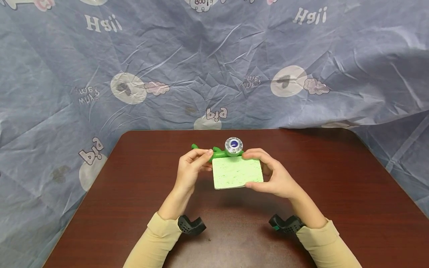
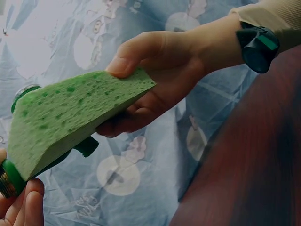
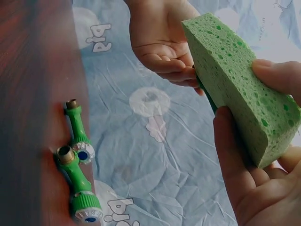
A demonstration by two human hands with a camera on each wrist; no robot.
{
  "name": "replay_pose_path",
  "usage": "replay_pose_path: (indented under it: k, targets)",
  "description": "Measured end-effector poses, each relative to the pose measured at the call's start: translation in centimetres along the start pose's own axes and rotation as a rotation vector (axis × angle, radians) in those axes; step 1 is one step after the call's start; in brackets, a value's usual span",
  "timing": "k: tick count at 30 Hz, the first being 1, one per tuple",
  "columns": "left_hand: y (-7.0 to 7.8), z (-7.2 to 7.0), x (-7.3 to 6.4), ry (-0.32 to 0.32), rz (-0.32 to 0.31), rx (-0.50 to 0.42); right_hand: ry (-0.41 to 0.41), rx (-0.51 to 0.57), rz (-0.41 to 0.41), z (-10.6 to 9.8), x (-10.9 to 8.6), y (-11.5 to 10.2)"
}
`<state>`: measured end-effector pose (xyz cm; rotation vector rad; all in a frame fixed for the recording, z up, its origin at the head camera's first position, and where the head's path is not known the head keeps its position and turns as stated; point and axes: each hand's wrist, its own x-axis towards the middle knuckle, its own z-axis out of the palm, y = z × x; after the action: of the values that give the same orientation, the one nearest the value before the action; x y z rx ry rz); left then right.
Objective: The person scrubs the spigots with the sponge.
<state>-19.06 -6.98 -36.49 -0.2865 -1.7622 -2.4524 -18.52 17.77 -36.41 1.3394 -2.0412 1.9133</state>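
Observation:
In the head view my right hand (image 1: pixel 276 175) grips a pale green sponge (image 1: pixel 237 172), thumb on its lower edge and fingers over the top corner. My left hand (image 1: pixel 191 167) pinches the end of a green valve (image 1: pixel 219 153), which lies just behind the sponge with its silver, blue-centred dial (image 1: pixel 233 146) showing above it. A brass threaded end (image 2: pixel 7 181) shows at the left hand's fingers in the left wrist view. Much of the valve's body is hidden by the sponge.
Two green valves (image 3: pixel 77 122) with brass ends and blue-centred dials lie at the table's far side in the right wrist view. Behind the dark wood table (image 1: pixel 134 178) hangs a wrinkled blue-grey printed cloth (image 1: pixel 187 56).

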Motion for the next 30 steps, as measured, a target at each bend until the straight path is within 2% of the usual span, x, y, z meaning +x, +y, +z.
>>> replay_pose_path:
  k: [6,10,15,19,27,30]
  targets:
    - [0.4,-0.3,0.2,0.028,0.019,-0.006,0.032,0.024,-0.073,-1.0,-0.1,-0.2]
    - [0.4,-0.4,0.2,0.041,0.019,-0.013,0.045,0.037,-0.056,-1.2,-0.2,-0.4]
    - [-0.1,0.0,0.0,0.004,-0.004,-0.001,0.019,0.032,-0.025,-0.2,0.0,-0.1]
    - [-0.2,0.1,0.0,-0.017,0.003,0.013,0.013,0.026,-0.027,0.1,0.0,0.1]
    - [0.4,-0.7,0.3,-0.019,0.039,0.007,0.044,0.011,-0.029,-1.4,-0.2,-0.3]
    - [0.6,-1.1,0.4,-0.009,0.04,0.015,0.043,0.019,-0.057,-2.1,-0.3,-0.6]
